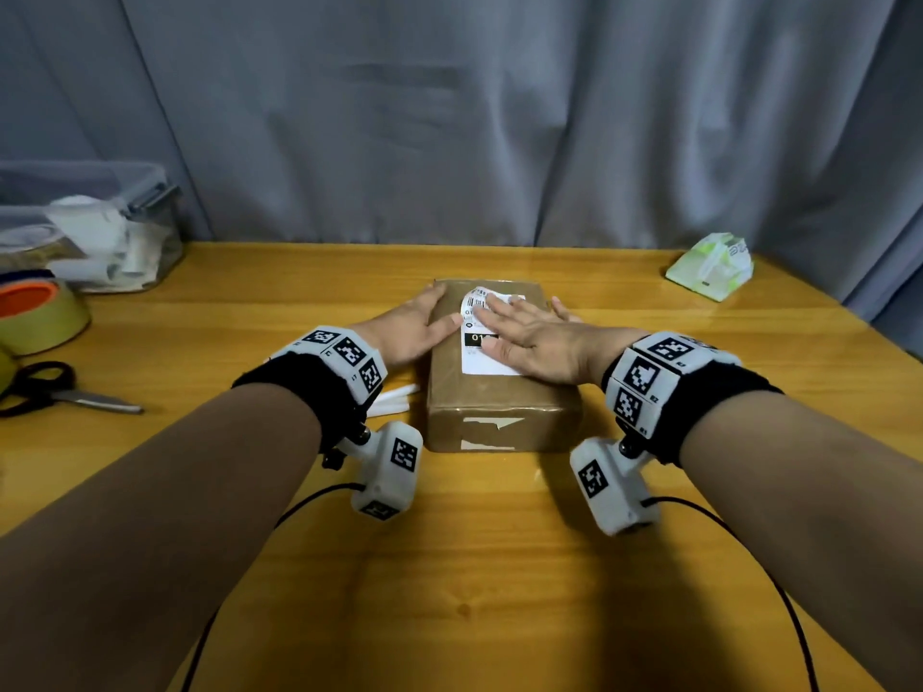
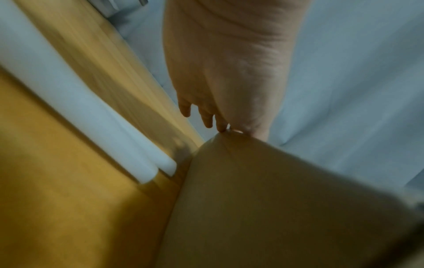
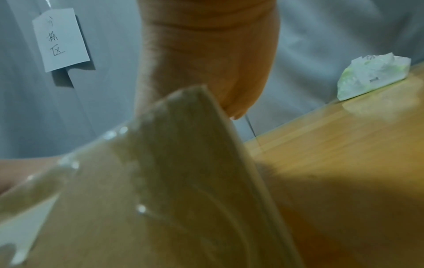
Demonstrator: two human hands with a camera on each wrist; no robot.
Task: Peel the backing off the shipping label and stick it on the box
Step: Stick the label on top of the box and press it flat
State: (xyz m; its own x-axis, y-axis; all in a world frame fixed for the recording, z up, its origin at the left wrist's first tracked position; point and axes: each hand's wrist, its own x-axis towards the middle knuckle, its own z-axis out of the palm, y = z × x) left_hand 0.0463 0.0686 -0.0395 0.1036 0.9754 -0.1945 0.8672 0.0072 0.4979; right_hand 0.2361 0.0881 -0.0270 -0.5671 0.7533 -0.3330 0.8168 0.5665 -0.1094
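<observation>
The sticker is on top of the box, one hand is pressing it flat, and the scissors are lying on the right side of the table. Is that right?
Almost. The scissors lie on the left side of the table, not the right; the head view shows it. The rest holds: the shipping label is on top of the box, and the right hand presses it flat.

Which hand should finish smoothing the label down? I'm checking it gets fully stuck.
The right hand. It already lies flat on the shipping label on top of the box, fingers straight. The left hand rests on the box's left edge, better placed to steady it.
</observation>
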